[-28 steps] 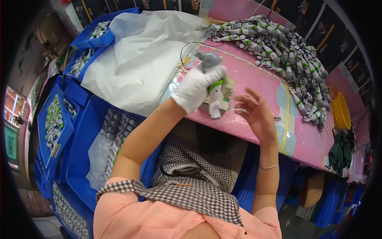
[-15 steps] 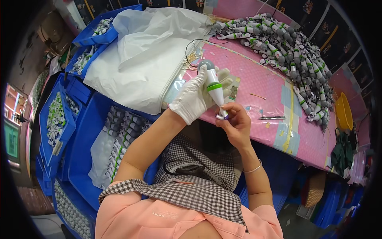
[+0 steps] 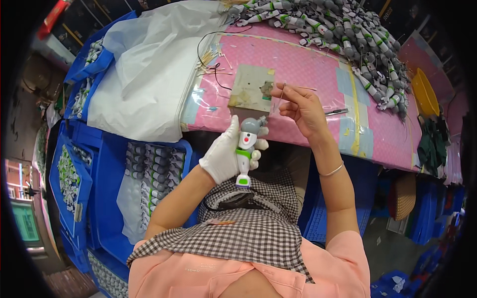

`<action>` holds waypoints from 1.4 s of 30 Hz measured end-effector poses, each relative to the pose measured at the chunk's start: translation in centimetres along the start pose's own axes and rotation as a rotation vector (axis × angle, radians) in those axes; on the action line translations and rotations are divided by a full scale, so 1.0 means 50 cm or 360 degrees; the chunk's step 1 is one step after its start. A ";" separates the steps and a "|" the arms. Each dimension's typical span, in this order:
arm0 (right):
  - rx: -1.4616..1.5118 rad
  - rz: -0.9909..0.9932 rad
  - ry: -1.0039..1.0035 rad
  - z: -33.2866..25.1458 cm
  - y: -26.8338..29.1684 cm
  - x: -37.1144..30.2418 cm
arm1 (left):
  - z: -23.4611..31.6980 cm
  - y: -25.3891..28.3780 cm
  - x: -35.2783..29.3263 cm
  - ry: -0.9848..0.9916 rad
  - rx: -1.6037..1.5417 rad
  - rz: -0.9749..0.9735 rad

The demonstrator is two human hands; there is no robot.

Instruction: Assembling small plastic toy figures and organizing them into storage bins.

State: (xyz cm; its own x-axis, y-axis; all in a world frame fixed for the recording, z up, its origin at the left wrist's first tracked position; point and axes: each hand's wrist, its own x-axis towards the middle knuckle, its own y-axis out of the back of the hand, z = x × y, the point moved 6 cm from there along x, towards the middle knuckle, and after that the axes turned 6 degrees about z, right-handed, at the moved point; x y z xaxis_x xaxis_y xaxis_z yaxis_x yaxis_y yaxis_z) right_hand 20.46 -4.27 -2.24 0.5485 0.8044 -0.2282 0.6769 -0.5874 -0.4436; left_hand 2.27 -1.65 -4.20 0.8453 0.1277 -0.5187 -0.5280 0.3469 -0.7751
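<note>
In the white-gloved fingers of my left hand (image 3: 222, 155) is a small plastic toy figure (image 3: 244, 156). It has a round grey head, a white body with a red dot, a green band and a green-marked foot, and it stands head up in front of the table edge. My bare right hand (image 3: 306, 110) is raised over the pink table to the right of the toy, thumb and fingertips pinched. A thin strand (image 3: 280, 101) seems to hang from that pinch; its kind is too fine to tell. Behind lies a grey metal block (image 3: 248, 85) with a small fitting.
Many similar toys (image 3: 343, 37) are heaped at the back right. A slim metal tool (image 3: 336, 112) lies on the pink table (image 3: 298, 59), with cotton swabs (image 3: 208, 59) at its left. White sheeting (image 3: 144, 74) and blue bins (image 3: 112, 198) of parts are to the left.
My left hand has come down toward my lap and turned the toy so its dotted side shows. My right hand has left the toy's narrow end and moved up and right over the table.
</note>
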 end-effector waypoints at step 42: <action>-0.2309 -0.0208 0.0970 -0.087 -0.087 0.037 | 0.096 0.004 0.013 -0.0620 0.0423 -0.0066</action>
State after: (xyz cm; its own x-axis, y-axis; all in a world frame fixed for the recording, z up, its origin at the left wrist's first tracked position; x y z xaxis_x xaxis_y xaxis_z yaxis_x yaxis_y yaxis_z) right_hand 20.67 -0.61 3.03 0.3163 0.9092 0.2709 0.4124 -0.3889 0.8238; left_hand 3.10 2.95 -3.00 0.8596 0.4301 -0.2758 -0.4970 0.5785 -0.6468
